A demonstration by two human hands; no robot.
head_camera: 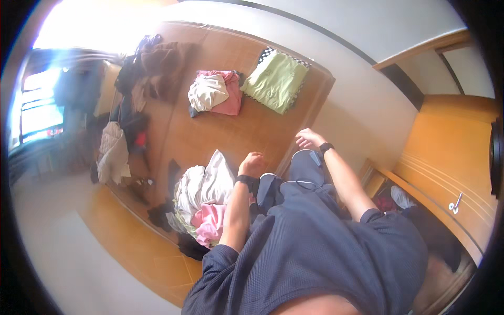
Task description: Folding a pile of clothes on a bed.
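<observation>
My left hand (251,163) hovers over the brown bed surface (220,136), next to a heap of clothes. Its fingers curl inward and their tips are hard to make out. A white garment (216,181) tops that heap, and a pink cloth (208,222) lies lower in it, partly behind my left forearm. Above my knee is my right hand (310,138), fingers loosely bent and apart, holding nothing. Farther off lies a stack with a pink folded garment (234,98) under a bunched cream cloth (208,92). To its right, a light green folded cloth (277,80) rests on a black-and-white checked one.
Dark and brown clothing (165,65) is piled at the far left, below a bright window. A pale knit garment (113,151) hangs at the bed's left edge. A white wall (354,114) borders the right side, with a wooden door (449,157) beyond.
</observation>
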